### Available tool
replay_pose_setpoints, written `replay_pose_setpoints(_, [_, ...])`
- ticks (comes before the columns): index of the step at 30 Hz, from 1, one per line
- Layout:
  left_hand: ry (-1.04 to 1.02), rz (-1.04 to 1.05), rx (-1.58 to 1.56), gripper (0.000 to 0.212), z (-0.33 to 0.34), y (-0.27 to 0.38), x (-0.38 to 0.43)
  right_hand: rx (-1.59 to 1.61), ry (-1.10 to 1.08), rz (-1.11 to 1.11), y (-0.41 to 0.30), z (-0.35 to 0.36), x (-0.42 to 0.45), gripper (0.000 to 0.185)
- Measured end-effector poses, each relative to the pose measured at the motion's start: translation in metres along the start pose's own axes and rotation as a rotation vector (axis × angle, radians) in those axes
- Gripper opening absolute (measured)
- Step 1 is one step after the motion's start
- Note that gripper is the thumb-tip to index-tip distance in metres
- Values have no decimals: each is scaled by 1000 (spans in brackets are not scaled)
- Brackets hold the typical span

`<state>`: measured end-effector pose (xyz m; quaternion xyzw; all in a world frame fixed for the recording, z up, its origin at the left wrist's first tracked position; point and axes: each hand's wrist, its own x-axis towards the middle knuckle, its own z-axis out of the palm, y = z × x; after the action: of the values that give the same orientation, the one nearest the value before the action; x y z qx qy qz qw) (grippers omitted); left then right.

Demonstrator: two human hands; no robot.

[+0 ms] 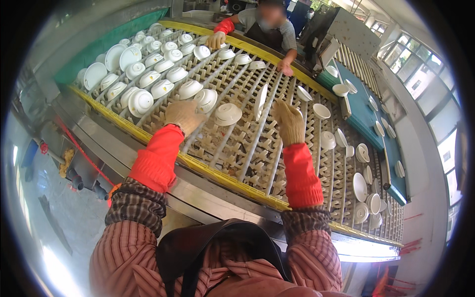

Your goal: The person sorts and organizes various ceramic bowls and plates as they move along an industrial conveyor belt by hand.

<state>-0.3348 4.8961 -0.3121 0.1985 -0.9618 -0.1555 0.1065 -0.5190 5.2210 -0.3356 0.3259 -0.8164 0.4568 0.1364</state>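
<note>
My left hand (185, 115), in a tan work glove with a red cuff, touches or lies right beside an upturned white bowl (206, 100) on the pegged rack conveyor (241, 148); whether it grips the bowl I cannot tell. Another upturned white bowl (228, 114) sits between my hands. My right hand (290, 120), gloved the same way, is over the rack with its fingers bent. Close to its left a white plate (261, 102) stands on edge. Part of a white dish shows behind my right hand; whether I hold it cannot be told.
Rows of upturned bowls (162, 89) and some plates (95, 75) fill the rack's left end. More bowls (363, 153) lie scattered at right, beside a green belt (362, 105) carrying dishes. Across the yellow edge (237, 41) a co-worker reaches in with both hands.
</note>
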Motion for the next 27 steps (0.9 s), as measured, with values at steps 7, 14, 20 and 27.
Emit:
replay_pose_setpoints(7, [65,134,38,55,25,9,2,-24,204,599,4,-103,-153,55])
replay_pose_setpoints(14, [22,249,179,51,59,41,-5,-130,763,669,86,-256,-308,57])
replay_pose_setpoints(20, [85,263,250,52,77,15,9,-476,999,861,88,-291,-283,73])
replay_pose_setpoints(27, [-34,14,381,50,67,49,-17,-609,1116,969,135,-420,-334,82])
